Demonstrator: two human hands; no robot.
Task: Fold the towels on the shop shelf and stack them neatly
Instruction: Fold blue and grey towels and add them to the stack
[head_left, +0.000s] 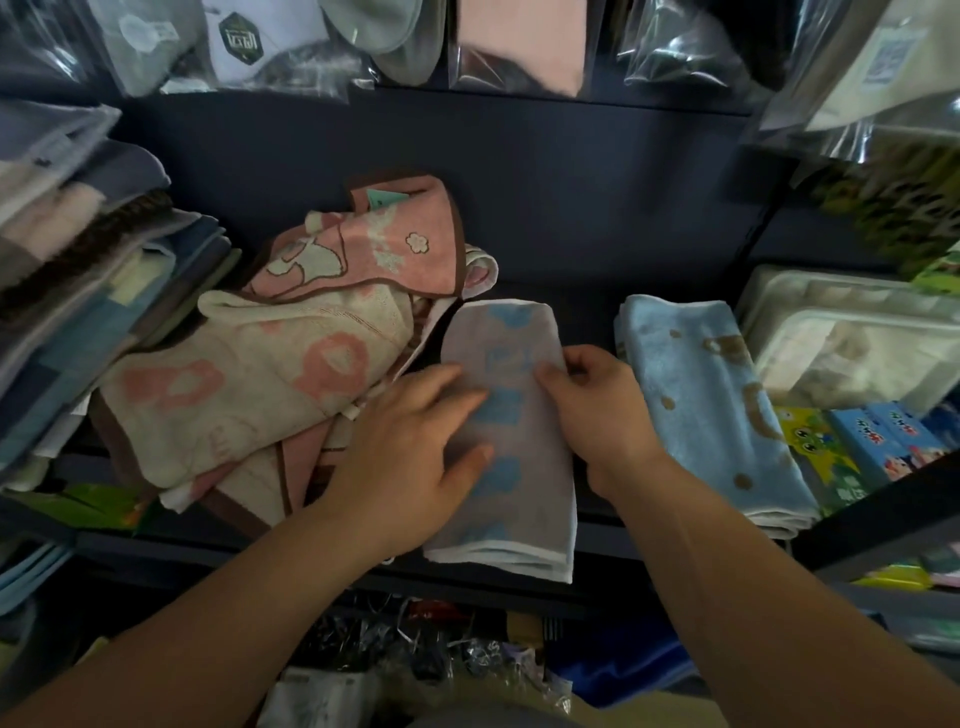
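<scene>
– Room on the shelf (545, 218), where is it?

– Behind the towels, toward the back wall, the dark shelf is bare. Between the grey towel (511, 499) and the blue towel (701, 395) there is only a narrow strip. On the left a loose pile (270, 374) lies just beside the grey towel. A stack (78, 291) of folded towels closes the far left, and plastic packs (841, 332) close the far right.

– And the front edge?

– The near end of the grey towel reaches over it. The blue towel comes up to it.

– Where is the grey towel relative to the hands?

– It lies folded in a long strip in the middle of the shelf, under both hands. The left hand (410, 447) rests flat on its left half with straight fingers. The right hand (597, 415) grips its right edge, with the thumb on top and the fingers curled at the side.

– How many of each thing?

– Two hands, one grey towel and one blue towel. In the pile I see a pink towel and a cream one, so at least two. The exact number I cannot tell. The stack has many layers, too blurred to count.
</scene>
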